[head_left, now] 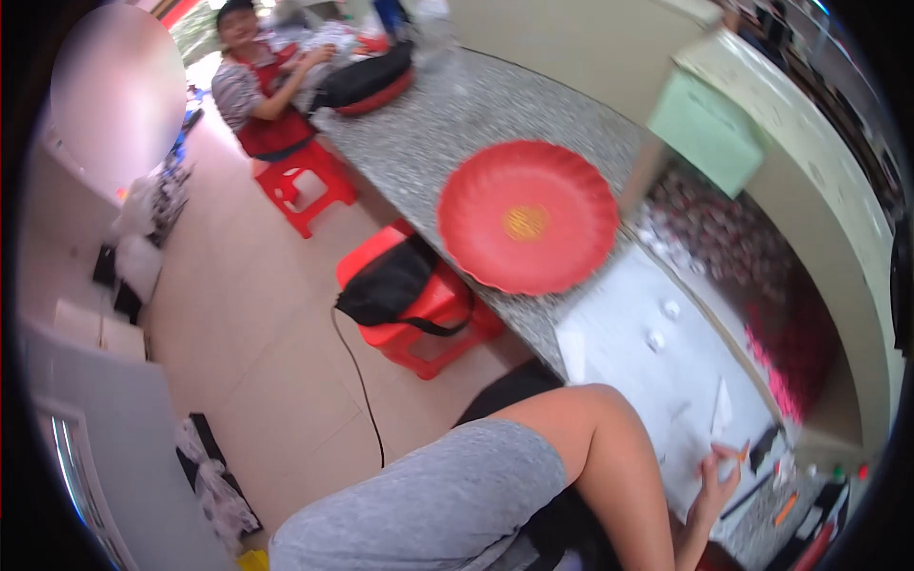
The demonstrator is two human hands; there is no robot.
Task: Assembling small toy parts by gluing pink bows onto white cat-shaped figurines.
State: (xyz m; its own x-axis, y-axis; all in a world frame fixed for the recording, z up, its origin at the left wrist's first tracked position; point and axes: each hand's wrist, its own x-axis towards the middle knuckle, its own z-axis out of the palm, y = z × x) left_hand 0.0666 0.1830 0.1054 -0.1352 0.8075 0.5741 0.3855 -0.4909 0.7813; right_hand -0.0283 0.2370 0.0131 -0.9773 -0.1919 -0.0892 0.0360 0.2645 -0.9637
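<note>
My bare left arm [609,447], in a grey sleeve [428,485], is bent sharply, its elbow over the table's edge. Its hand lies beyond the lower edge. My right hand [717,481] is low on the right, above a white work surface [609,314]. Its fingers are partly bent but blurred, so a grip cannot be made out. Nearest to it are a white pointed slip [722,407] and a black object [764,447]. Two small clear round pieces [655,340] lie farther up the white surface. Beyond them stands a large red scalloped tray [528,214] with a gold mark.
A recessed bin [709,238] along the right holds many small dark and pink pieces. Tools, including an orange one [786,509], lie at the lower right. A black bag [390,281] rests on red stools [419,347]. A person in a red apron [271,119] is at the counter's far end.
</note>
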